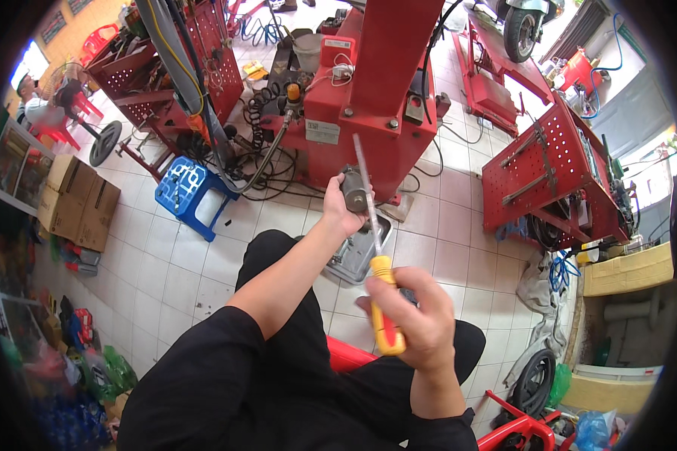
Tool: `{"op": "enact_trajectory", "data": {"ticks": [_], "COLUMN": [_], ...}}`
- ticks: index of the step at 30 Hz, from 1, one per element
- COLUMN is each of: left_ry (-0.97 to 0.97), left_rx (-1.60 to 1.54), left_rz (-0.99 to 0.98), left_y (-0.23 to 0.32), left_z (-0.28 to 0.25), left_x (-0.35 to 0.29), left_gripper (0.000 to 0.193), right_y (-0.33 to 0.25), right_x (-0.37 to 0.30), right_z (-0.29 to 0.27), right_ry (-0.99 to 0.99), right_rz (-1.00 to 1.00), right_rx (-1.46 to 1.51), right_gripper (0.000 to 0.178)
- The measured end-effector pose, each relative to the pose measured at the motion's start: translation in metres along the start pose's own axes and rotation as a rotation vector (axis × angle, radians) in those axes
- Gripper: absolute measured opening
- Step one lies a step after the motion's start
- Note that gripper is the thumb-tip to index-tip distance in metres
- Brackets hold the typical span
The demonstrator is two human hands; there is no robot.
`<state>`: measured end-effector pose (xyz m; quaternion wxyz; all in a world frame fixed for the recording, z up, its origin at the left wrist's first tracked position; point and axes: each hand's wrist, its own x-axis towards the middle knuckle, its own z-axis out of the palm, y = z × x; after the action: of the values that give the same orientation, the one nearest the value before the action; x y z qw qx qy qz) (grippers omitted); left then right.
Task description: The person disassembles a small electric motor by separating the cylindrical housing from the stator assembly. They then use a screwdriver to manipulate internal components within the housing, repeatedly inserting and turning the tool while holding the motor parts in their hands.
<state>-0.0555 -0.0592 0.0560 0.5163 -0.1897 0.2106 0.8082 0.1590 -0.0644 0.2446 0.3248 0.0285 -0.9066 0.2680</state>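
My left hand (340, 210) is wrapped around a grey metal cylinder (353, 188) that looks like a small motor, held out in front of me with its round end tilted my way. In my right hand (423, 325) is a long screwdriver (385, 278) with a yellow and red handle. Its shaft points up and away, crossing in front of the cylinder's right side; I cannot tell whether they touch. Below the cylinder, a grey metal tray (347, 269) with small parts in it rests on the tiled floor, partly hidden by my left arm and the screwdriver.
A red machine base (331, 161) stands ahead, with hoses and cables around it. To its left is a blue stool (184, 188) with small items on top. Red perforated tool carts (523, 177) flank both sides. Cardboard boxes (79, 199) sit far left; a person (41, 109) is beyond.
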Motion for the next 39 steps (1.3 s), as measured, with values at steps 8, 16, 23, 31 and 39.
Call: {"op": "enact_trajectory", "data": {"ticks": [8,16,23,31,39], "left_ry": [-0.04,-0.001,-0.011,-0.003,-0.026], "left_rx": [-0.124,-0.212,-0.213,-0.22,-0.225], "left_rz": [-0.045,-0.071,-0.081,-0.094,-0.09], "left_y": [-0.011,-0.003,-0.004,-0.005,-0.007], "left_z": [0.008,0.01,0.006,0.007,0.007], "left_x": [-0.005,-0.002,0.004,0.002,0.001], "left_gripper": [0.051,0.051,0.053,0.055,0.05], "right_y": [0.017,0.019,0.019,0.018,0.019], "right_x": [-0.013,-0.013,-0.015,-0.016,-0.017], "right_z": [0.024,0.029,0.028,0.028,0.028], "right_ry": [-0.072,-0.008,0.045,0.089,0.091], "right_rz": [0.023,-0.028,-0.003,0.014,0.009], "right_rx": [0.033,0.068,0.092,0.081,0.078], "right_gripper": [0.029,0.034,0.036,0.039,0.038]}}
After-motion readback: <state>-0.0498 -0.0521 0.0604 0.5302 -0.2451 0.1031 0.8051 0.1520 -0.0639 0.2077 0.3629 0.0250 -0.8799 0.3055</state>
